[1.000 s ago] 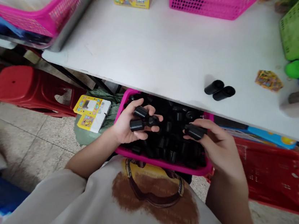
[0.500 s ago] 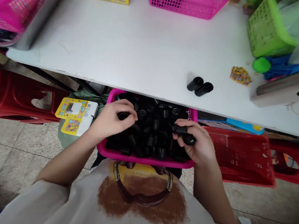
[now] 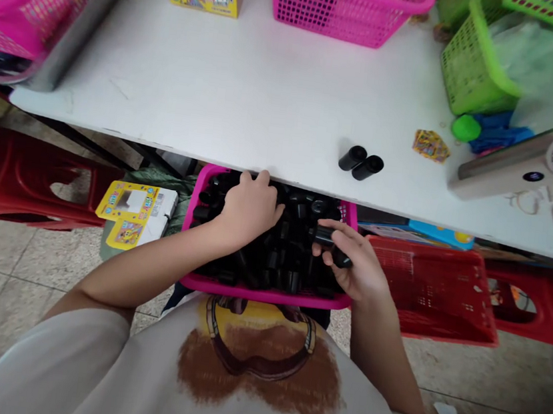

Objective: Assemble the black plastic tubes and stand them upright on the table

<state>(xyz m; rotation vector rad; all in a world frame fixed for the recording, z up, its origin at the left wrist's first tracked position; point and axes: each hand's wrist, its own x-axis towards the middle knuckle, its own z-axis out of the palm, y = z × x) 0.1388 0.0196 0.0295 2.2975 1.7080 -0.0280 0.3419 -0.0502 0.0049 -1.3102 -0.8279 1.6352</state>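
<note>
The basket (image 3: 266,294), pink and resting on the person's lap just under the near edge of the table (image 3: 250,96), is heaped with short black tubes (image 3: 283,258). The left hand (image 3: 250,209) lies palm down on the far left part of that heap, its fingers bent over the tubes by the basket's far rim. Whatever may be inside those fingers is hidden, so its grip cannot be told. The right hand (image 3: 355,269) sits over the basket's right side with fingers and thumb closed round one tube (image 3: 333,246). That tube's long axis slants from the basket's middle toward its near right corner, and the free end pokes out toward the left hand. The two hands are near each other but apart, and the held tube lies between them. The loose tubes lie every way, some flat and some on end with the open mouth up. The left hand touches them, and the right hand seems to be just above them. Beyond the basket's far right corner, on the table, a pair (image 3: 361,163) of the same tubes lies side by side, touching, both slanted alike. It is nearer the right hand than the left. Right of the basket stands a red crate (image 3: 446,302), and left of it a yellow carton (image 3: 134,213) lies lower down.
</note>
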